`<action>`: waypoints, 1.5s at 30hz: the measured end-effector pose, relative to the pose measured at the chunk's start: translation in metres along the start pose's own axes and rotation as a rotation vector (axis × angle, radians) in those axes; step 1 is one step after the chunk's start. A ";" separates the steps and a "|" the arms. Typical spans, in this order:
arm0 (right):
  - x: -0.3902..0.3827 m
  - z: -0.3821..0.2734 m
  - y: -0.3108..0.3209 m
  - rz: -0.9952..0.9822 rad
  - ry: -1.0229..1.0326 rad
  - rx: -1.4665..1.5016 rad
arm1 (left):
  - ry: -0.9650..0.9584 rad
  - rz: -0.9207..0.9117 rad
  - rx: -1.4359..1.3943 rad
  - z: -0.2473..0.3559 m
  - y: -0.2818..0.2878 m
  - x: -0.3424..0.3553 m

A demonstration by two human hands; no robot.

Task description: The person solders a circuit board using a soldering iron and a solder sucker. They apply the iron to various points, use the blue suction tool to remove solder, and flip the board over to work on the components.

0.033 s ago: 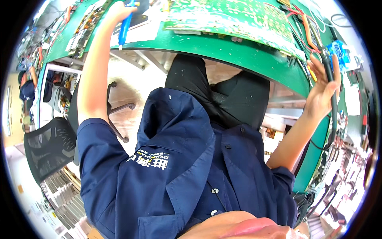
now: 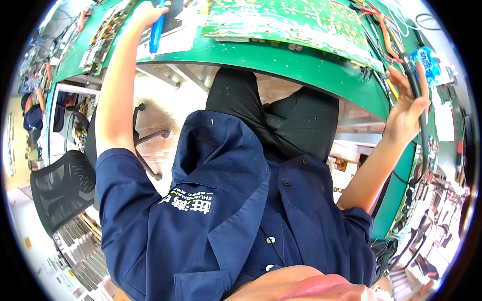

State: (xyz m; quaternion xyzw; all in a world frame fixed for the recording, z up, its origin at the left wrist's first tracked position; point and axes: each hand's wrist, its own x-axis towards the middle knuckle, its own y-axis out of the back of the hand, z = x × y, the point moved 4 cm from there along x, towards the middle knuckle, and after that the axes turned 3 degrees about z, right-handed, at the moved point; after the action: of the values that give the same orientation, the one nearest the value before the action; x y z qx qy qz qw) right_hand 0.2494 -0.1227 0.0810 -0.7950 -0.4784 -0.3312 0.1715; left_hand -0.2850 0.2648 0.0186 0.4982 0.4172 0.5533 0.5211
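Note:
At the far left of the green bench my left hand (image 2: 146,14) is closed around a blue desoldering pump (image 2: 156,34). The pump lies over white paper and a dark flat sheet, one end toward the bench's near edge. Over on the right, my right hand (image 2: 405,111) holds a soldering iron (image 2: 413,83) by its black handle, thumb on one side and fingers on the other. Its cord runs down past my wrist. Between my hands a large green circuit board (image 2: 286,25) lies on the bench, apart from both tools, solder side up.
A populated board strip (image 2: 106,35) lies left of my left arm. Red and black leads (image 2: 384,35) and a blue packet (image 2: 426,65) sit near the iron. A mesh chair (image 2: 64,188) stands at left. Another person (image 2: 34,115) is far off at left.
The whole view has shifted slightly. Both hands keep their holds on the pump and the iron; the iron's cord hangs a little differently.

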 end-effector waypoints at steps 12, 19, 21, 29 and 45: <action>0.010 0.052 0.000 0.123 0.074 -0.245 | -0.606 0.543 -0.403 0.157 0.049 -0.177; 0.005 0.077 -0.012 0.096 0.142 -0.335 | -0.798 0.548 -0.660 0.244 0.019 -0.249; 0.003 0.074 -0.015 0.058 0.165 -0.385 | -0.773 0.590 -0.743 0.258 0.009 -0.245; 0.001 0.076 -0.023 0.000 0.156 -0.400 | -0.807 0.610 -0.601 0.291 -0.006 -0.240; 0.020 0.056 0.001 0.285 -0.028 -0.318 | -0.707 0.514 -0.634 0.296 -0.005 -0.241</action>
State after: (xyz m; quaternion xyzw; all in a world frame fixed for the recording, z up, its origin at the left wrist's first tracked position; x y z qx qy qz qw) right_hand 0.2771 -0.0774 0.0548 -0.8762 -0.3052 -0.3639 0.0821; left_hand -0.0018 0.0090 0.0319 0.5583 -0.1063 0.5605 0.6024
